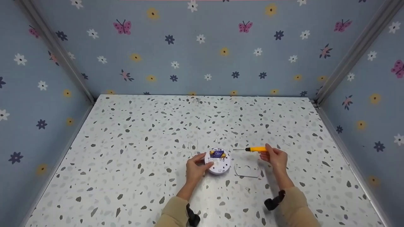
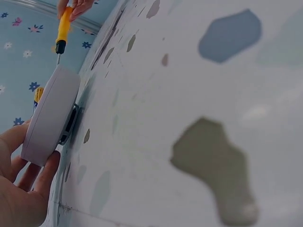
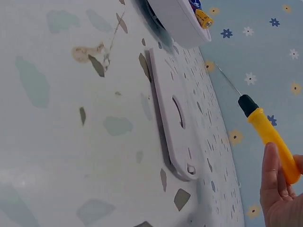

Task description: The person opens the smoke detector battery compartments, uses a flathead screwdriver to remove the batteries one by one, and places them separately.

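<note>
A round white plastic device [image 1: 217, 167] faces up, with blue-and-gold batteries [image 1: 217, 154] showing in its compartment. My left hand [image 1: 195, 170] grips its left side, thumb on the top face and fingers around the edge. In the left wrist view the device's thick white side [image 2: 51, 116] shows, with a dark-slotted part [image 2: 69, 124] underneath, close over the table. My right hand [image 1: 276, 159] holds a screwdriver [image 1: 257, 149] by its yellow handle. Its thin metal shaft points left, the tip just right of the device. A flat white plastic cover [image 1: 247, 171] lies between the device and my right hand.
The speckled white table [image 1: 142, 164] carries these things near its front middle. Blue walls with flowers and butterflies [image 1: 189, 63] close off the back and both sides. Metal posts [image 1: 60, 52] run along the corners. A black wrist strap [image 1: 275, 200] sits at my right sleeve.
</note>
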